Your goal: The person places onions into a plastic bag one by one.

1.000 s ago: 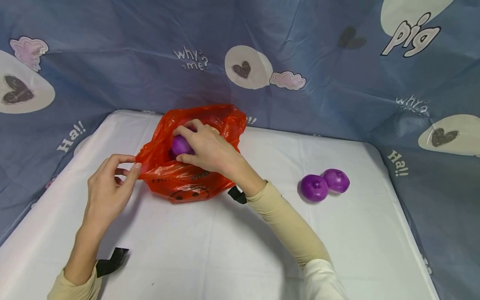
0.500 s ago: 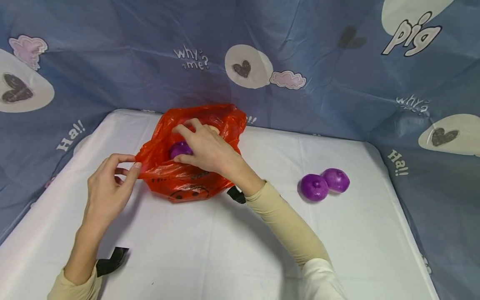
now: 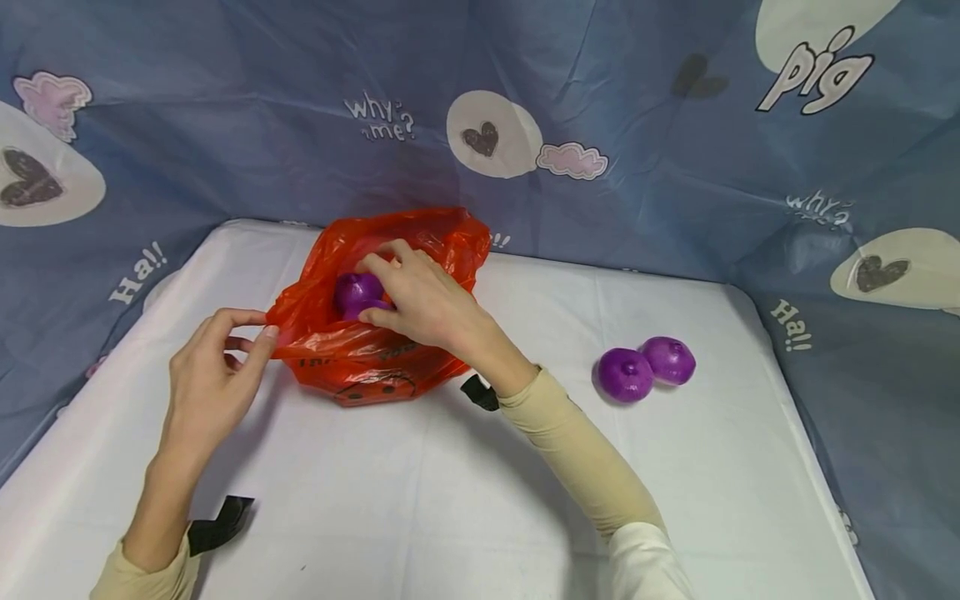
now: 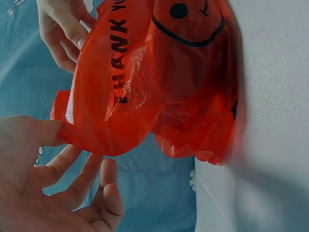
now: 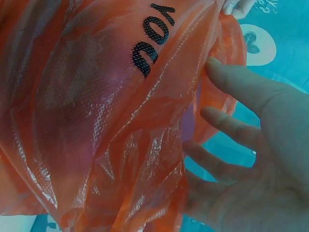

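Observation:
A red plastic bag (image 3: 367, 371) printed with a smiley face stands with its mouth spread wide on the white table (image 3: 450, 500). My left hand (image 3: 210, 379) pinches the left rim between thumb and forefinger, as the left wrist view also shows; its other fingers (image 4: 84, 181) hang loosely bent beneath. Over the mouth is my right hand (image 3: 427, 296), its fingers (image 5: 231, 128) spread and gripping nothing. Purple onions (image 3: 354, 289) lie inside the bag, just left of the right hand and partly hidden by it and the front rim.
Two more purple onions, one (image 3: 626, 375) in front of the other (image 3: 669, 360), sit together on the right side of the table. A blue patterned cloth (image 3: 645, 92) hangs behind and around the table. A black strap (image 3: 222, 525) hangs by the left wrist.
A second ago the right hand held an onion in the bag's mouth. It has let the onion drop inside and shifted slightly right. The left hand keeps its pinch on the rim.

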The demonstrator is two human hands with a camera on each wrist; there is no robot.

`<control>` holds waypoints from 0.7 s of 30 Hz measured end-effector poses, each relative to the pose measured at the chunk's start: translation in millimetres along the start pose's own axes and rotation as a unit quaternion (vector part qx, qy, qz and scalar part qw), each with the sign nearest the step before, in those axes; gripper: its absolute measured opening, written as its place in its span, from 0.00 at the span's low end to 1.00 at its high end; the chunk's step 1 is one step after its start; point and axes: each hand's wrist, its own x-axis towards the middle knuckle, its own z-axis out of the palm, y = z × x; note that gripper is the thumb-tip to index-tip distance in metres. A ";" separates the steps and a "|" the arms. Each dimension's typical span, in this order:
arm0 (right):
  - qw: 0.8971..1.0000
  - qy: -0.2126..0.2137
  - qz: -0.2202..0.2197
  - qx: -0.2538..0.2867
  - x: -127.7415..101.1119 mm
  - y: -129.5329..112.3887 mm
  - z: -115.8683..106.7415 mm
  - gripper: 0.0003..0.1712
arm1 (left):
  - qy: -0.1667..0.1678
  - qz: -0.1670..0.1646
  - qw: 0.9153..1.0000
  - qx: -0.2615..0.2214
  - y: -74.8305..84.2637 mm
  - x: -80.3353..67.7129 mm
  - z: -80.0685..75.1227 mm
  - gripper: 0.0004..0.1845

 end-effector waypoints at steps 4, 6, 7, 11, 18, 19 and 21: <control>1.000 0.009 -0.009 0.020 -6.2 1.6 -2.2 0.34 | 0.001 0.000 1.000 -0.001 0.0 0.0 -0.2 0.15; 0.999 0.010 -0.011 0.031 -11.3 2.8 -3.6 0.34 | 0.001 0.001 1.000 -0.003 0.5 -0.1 0.1 0.15; 0.999 0.011 -0.012 0.037 -14.1 3.3 -4.4 0.33 | 0.001 0.000 1.000 -0.003 0.7 -0.2 0.4 0.15; 0.998 0.024 -0.017 0.056 -26.5 5.8 -8.3 0.31 | 0.001 -0.002 1.000 -0.002 1.0 -0.6 0.2 0.15; 0.996 0.059 -0.025 0.069 -46.5 12.6 -12.9 0.25 | 0.002 0.000 1.000 -0.001 0.4 -1.3 -1.2 0.15; 0.995 0.061 -0.022 0.070 -49.4 14.1 -13.4 0.25 | 0.003 0.001 1.000 -0.001 0.2 -1.3 -1.3 0.15; 0.996 0.064 -0.015 0.065 -55.0 17.3 -14.5 0.25 | 0.005 0.002 1.000 -0.003 0.0 -1.1 -1.3 0.15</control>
